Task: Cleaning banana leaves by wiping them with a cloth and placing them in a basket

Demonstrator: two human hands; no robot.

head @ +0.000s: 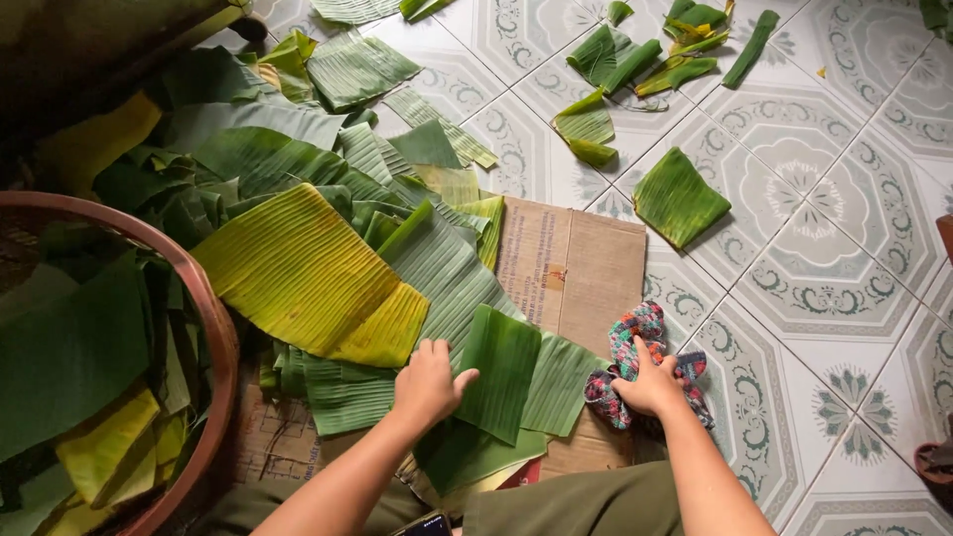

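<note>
**A:** How are the two hands set?

**B:** Both forearms reach in from the near edge. The left hand [429,382] lies palm down, fingers curled loosely, thumb stuck out to the right and resting on the edge of a folded green leaf piece [502,369]. It presses rather than pinches; I cannot tell whether the fingers grip anything beneath. The right hand [650,385] sits on a multicoloured rag [635,342], fingers bunched into the cloth, forefinger pointing away.

**A:** Where is that leaf piece?

**B:** Near centre, between the hands, lying on other cut leaves that overlap a flat sheet of brown cardboard [586,268]. The rag lies at the cardboard's right edge, partly on the patterned floor tiles [824,288].

**A:** What surrounds them?

**B:** Left of the left hand, a broad yellow-green leaf [308,273] spreads over a heap of darker green leaves [258,149] running to the far left. At the near left stands a round brown basin [213,328] filled with more leaves. To the far right, a square-cut leaf [678,199] lies alone on the tiles, with loose trimmings [635,60] beyond it.

**A:** Anything crowding the hands?

**B:** The yellow-green leaf comes close to the left hand's knuckles. The right hand has bare tile to its right.
</note>
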